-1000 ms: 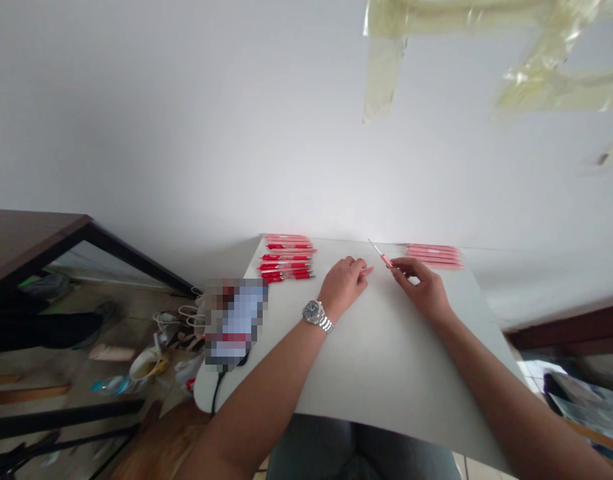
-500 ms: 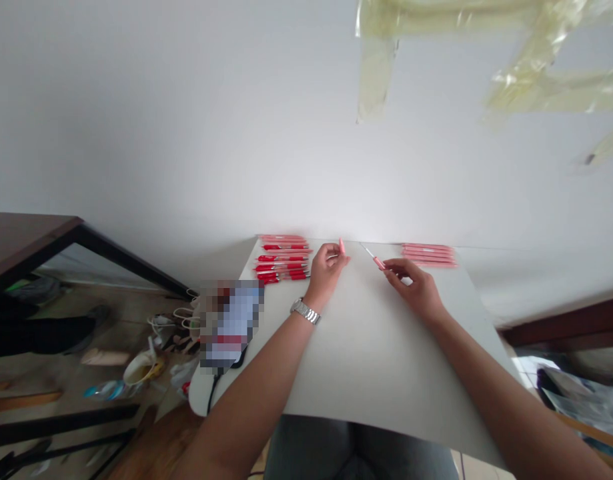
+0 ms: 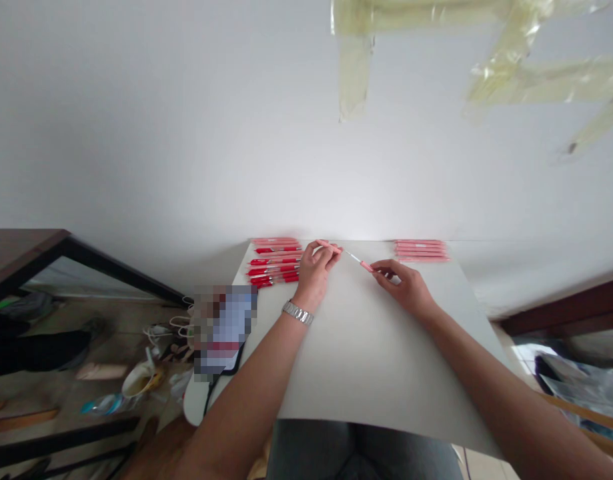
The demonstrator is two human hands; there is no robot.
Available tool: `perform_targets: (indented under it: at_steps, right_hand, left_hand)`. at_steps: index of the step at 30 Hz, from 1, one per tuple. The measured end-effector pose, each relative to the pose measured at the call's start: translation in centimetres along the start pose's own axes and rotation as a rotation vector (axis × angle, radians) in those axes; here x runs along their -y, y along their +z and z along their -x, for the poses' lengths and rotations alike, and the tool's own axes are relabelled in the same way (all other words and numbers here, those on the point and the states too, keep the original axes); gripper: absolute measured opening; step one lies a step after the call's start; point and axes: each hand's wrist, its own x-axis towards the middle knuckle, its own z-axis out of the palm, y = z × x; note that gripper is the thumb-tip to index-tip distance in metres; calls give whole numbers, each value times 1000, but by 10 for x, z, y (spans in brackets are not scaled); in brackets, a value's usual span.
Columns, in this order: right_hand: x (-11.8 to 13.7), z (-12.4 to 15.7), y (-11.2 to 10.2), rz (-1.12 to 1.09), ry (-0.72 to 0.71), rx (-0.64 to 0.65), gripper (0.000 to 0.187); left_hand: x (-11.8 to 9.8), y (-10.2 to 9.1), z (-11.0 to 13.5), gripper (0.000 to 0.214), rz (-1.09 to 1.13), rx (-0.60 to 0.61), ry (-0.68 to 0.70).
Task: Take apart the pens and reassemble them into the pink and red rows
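Pinched in the fingers of my left hand (image 3: 315,272) is a pink pen barrel (image 3: 329,246), tilted down toward the right. My right hand (image 3: 407,288) grips the pink end piece (image 3: 366,266) of the same pen between thumb and fingers. From that piece a thin pale refill (image 3: 353,257) points up and left to the barrel's near end. Whether its tip is inside the barrel I cannot tell. Left of my left hand lie several red and pink pens (image 3: 273,262) in a stack of rows. Several pink pens (image 3: 420,251) lie side by side beyond my right hand.
The white table (image 3: 376,373) stands against a wall with yellowed tape (image 3: 353,73). A blurred-out phone (image 3: 229,327) with a cable rests at the table's left edge. On the floor at left are a bucket (image 3: 139,380), a bottle (image 3: 102,405) and white cables.
My left hand has turned the barrel from nearly upright to slanting, in line with the refill. The gap between barrel and refill has closed. The view has shifted slightly.
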Motion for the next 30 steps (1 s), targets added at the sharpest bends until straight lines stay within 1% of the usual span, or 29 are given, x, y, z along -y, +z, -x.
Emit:
perform_targets:
  at_steps: [16,22,27,30]
  right_hand:
    - [-1,0,1,26,0,14,24]
    - [-2,1,1,38,-12,11,25]
    - [-1,1,1,32,-21,23,24]
    - [0,0,1,27,-27,29,23]
  left_hand:
    - [0,1,2,36,-9,43,-10]
    - [-2,4,6,36,-61,119,-19]
    - [-2,7,9,39,-100,133,-46]
    - [-2,8,11,39,-112,162,-54]
